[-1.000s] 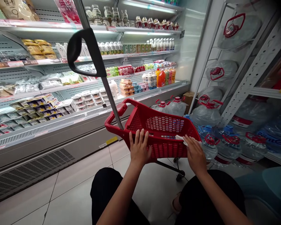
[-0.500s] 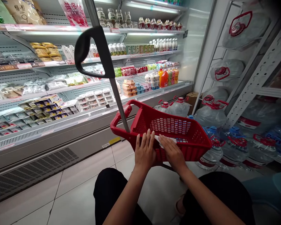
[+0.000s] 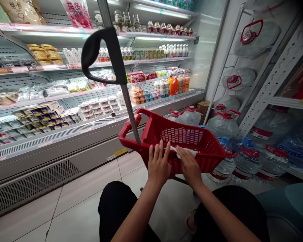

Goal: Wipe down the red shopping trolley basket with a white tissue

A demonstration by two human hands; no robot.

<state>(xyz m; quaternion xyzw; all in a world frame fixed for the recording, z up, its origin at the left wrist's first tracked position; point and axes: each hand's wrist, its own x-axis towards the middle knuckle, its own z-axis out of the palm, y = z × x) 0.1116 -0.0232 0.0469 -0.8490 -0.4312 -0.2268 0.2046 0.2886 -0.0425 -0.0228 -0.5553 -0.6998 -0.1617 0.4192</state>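
Observation:
A red plastic basket (image 3: 181,134) with perforated sides stands on a wheeled frame in front of me. From its left end rises a grey metal pole with a black loop handle (image 3: 120,55). My left hand (image 3: 159,164) rests against the near side of the basket, its fingers spread and pointing up, holding nothing. To its right, my right hand (image 3: 190,164) presses a white cloth (image 3: 190,153) on the near rim, with fingers close together over it. Part of the cloth shows past the fingers, inside the rim.
An open refrigerated display (image 3: 91,129) with dairy and drinks runs along the left and back. Large water bottles (image 3: 247,158) stand on the floor at right, beside a white metal rack (image 3: 265,101). My knees flank the basket's near side.
My right hand and the white cloth have shifted slightly right along the basket rim. My left hand's fingers are spread wider. The view has turned a little to the right.

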